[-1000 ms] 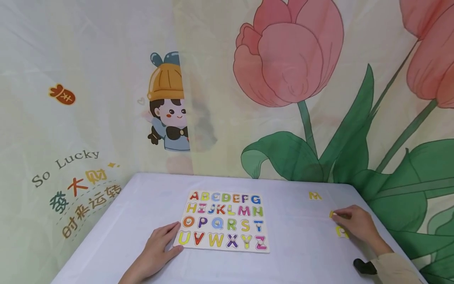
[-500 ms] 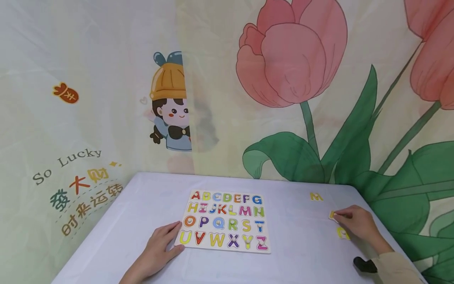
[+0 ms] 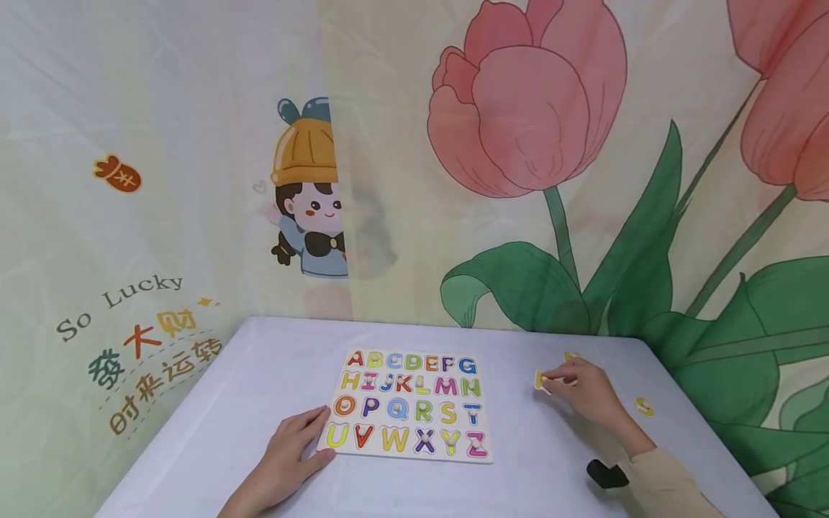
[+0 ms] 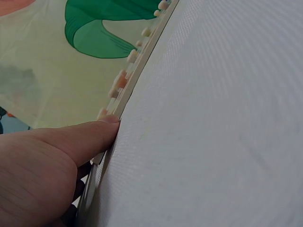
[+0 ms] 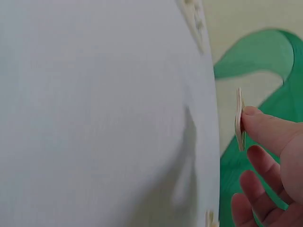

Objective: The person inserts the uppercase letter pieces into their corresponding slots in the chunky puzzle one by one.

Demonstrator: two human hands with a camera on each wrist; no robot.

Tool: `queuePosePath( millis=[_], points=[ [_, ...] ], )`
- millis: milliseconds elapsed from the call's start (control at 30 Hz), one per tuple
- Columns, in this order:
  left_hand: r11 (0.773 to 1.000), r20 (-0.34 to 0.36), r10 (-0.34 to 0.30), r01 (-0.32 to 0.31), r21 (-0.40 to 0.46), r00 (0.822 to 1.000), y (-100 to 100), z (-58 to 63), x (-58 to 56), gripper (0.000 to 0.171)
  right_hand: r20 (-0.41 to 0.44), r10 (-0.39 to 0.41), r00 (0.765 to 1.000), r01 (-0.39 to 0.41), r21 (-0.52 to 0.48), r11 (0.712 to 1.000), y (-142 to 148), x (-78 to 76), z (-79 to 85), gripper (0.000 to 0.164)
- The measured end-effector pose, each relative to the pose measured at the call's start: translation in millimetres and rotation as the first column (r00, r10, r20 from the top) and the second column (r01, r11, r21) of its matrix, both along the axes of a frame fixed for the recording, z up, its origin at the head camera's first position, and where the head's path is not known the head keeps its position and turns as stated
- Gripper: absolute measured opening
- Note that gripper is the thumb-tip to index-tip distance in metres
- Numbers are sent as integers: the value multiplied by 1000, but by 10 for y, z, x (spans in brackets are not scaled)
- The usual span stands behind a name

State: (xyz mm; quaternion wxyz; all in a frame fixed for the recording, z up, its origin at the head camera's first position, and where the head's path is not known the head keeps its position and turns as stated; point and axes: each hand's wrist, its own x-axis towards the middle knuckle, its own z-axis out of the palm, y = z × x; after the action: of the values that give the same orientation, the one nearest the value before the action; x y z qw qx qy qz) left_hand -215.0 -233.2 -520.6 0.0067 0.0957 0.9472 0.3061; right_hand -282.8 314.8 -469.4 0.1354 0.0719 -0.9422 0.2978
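An alphabet puzzle board (image 3: 406, 455) with colourful knobbed letters lies on the table. My left hand (image 3: 285, 457) grips its near left corner, thumb against the near edge and fingers along the left side. In the left wrist view that thumb (image 4: 94, 137) presses the board's rim (image 4: 137, 75). Right of the board, my right hand (image 3: 586, 392) holds a yellow letter piece (image 3: 539, 380) above the table, pinched between thumb and fingers. The right wrist view shows this piece (image 5: 239, 118) edge-on, so its letter cannot be read.
A yellow letter piece (image 3: 572, 356) lies partly behind the right hand. Another yellow piece (image 3: 644, 406) rests near the table's right edge. A patterned cloth (image 3: 388, 144) hangs behind the white table (image 3: 518, 489). A black object (image 3: 607, 474) is at the right sleeve.
My right hand has lifted the yellow letter piece and carried it left, toward the board. A yellow piece at the right edge has come into view. The left hand has stayed put.
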Motion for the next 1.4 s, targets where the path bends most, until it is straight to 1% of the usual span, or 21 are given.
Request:
queuePosePath(
  millis=[133,267,367,633,800,900,1067,1267,1400],
  points=[
    [1000,-6,4,-4,-2,1000,6,1,-3,79,16,11,1000,-11,-33,999,-392,-86,40,16],
    [1000,-9,8,-8,-4,1000,5,4,1,79,51,2,999,2,-66,998,-791,-157,74,17],
    [1000,-2,8,-8,0,1000,3,10,7,79,62,19,998,-13,-84,996,-1071,-207,83,16],
    [1000,2,2,-2,4,1000,-13,34,28,78,127,96,987,-74,-168,983,-1822,-294,63,10],
    [1000,8,1,-1,7,1000,-15,24,23,78,108,165,980,-145,-173,974,-2230,-331,35,7],
    [1000,4,-3,3,6,1000,-10,22,14,79,94,185,978,-167,-173,971,-2431,-359,25,7],
    [1000,-4,-14,14,9,1000,-4,41,17,78,113,194,975,-171,-189,967,-2713,-385,20,8],
    [1000,-7,-13,13,-4,1000,-11,39,25,79,125,204,971,-174,-216,961,-2999,-422,-21,8],
    [1000,-22,-20,20,-6,1000,-9,29,15,78,114,208,971,-180,-216,960,-3165,-451,-73,7]
  ],
)
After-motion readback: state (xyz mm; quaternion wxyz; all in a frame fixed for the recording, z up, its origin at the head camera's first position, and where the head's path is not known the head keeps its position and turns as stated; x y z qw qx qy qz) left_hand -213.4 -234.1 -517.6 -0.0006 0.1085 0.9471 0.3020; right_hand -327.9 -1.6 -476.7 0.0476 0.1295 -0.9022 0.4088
